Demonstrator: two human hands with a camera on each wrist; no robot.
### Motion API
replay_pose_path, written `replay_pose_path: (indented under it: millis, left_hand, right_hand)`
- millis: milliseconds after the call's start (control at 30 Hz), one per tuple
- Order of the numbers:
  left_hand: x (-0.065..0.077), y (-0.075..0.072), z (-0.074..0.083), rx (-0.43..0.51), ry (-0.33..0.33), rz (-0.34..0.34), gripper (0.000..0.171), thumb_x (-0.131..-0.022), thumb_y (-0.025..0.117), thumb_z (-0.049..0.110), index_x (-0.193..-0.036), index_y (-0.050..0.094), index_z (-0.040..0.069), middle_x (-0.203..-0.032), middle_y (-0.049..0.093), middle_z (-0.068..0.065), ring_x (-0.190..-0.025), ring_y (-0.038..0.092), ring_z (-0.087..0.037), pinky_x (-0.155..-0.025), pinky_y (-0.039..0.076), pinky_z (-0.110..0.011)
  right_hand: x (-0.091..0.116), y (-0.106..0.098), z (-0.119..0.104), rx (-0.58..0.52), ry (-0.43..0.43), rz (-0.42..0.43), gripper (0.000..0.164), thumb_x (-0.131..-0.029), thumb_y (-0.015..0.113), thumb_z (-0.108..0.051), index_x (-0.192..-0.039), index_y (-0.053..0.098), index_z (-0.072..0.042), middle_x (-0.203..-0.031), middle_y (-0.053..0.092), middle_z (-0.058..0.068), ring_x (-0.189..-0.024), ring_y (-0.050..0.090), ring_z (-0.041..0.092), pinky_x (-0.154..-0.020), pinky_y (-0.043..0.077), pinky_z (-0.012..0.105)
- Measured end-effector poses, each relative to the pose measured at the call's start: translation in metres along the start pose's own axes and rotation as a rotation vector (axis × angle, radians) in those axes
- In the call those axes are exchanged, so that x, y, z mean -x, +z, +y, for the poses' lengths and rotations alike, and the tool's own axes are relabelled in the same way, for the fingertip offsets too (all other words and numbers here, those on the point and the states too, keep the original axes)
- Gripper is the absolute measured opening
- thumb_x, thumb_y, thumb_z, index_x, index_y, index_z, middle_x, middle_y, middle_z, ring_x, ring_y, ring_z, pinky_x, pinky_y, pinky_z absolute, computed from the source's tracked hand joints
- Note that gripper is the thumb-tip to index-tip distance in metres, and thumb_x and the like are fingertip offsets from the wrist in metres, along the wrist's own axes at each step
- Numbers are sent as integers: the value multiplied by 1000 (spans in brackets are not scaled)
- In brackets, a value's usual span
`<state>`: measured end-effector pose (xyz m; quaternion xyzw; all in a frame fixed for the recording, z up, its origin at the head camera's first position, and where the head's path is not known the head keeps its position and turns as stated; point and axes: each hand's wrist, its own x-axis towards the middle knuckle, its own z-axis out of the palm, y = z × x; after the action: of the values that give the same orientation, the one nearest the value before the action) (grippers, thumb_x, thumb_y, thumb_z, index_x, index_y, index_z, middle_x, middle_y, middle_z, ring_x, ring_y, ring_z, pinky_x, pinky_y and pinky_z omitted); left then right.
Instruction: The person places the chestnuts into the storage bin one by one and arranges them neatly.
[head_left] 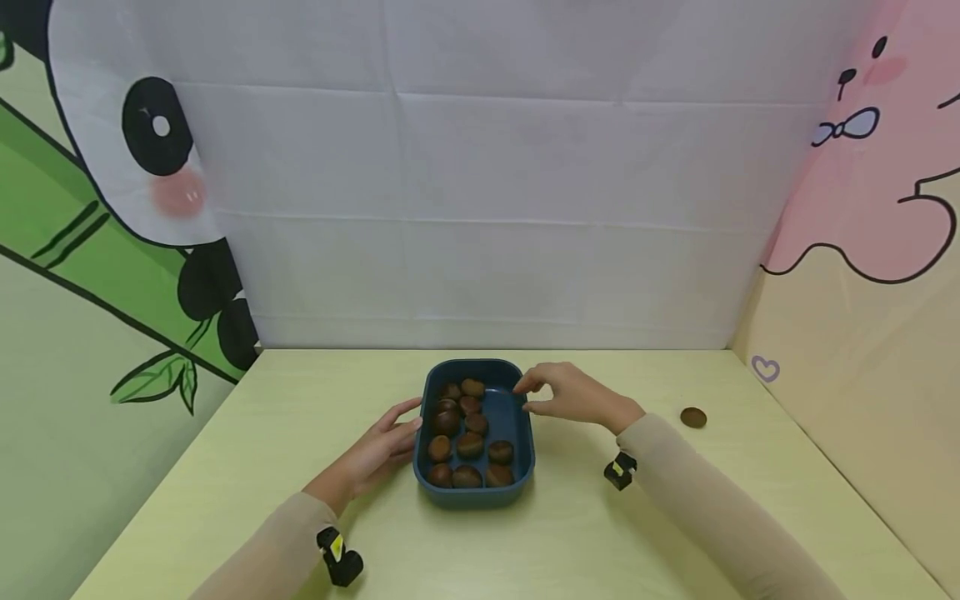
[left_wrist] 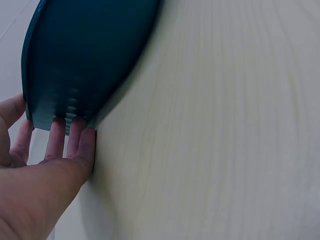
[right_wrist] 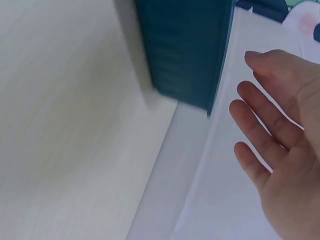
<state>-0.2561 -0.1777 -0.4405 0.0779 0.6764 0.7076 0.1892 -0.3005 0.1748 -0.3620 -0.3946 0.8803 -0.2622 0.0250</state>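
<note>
A blue rectangular container (head_left: 480, 498) on the table holds several brown chestnuts (head_left: 470, 445), mostly gathered along its left side and near end. The bare blue floor shows at the far right of its inside. My left hand (head_left: 378, 450) rests against the container's left side, its fingers extended onto the outer wall (left_wrist: 70, 95). Over by the right rim is my right hand (head_left: 573, 393), thumb and fingers bent and apart with nothing between them. In the right wrist view, white background shows between its fingers (right_wrist: 265, 120) and the container.
A single flat-looking brown chestnut (head_left: 693, 417) lies on the table's right side, beyond my right sleeve (head_left: 705, 483). The pale wooden table (head_left: 570, 542) ends at a white sheet (head_left: 495, 250) behind. Walls with painted cartoon animals stand left and right.
</note>
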Motion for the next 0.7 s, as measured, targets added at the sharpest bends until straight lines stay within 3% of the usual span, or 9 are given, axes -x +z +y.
replay_pose_path:
  millis: [200,367,700]
  left_hand:
    - [1,1,1,-15,1,12,63,-107,51,33,-159,21,17,-148,41,-26,-128,53,-32,-110,37,-47]
    - [0,1,1,-14,-1,4,63,-106,51,33,-159,21,18,-148,42,-25,-130,53,-32,-111,36,-48]
    - [0,0,0,-21,9,-7,63,-107,50,33,-159,19,17,-148,41,-25,-130,52,-33,-112,34,-50]
  right_hand:
    - [33,-27,32,33,117,57,26,-94,72,-18,-119,69,-11,-114,69,1,-106,64,27,-92,52,46]
    - [68,-44,66,41,232,74,25,-95,71,-17,-117,69,-8,-113,69,4,-106,64,31,-92,50,52]
    - [137,-65,121,62,423,111,29,-95,70,-19,-116,69,0,-108,70,12,-99,65,29,-89,51,50]
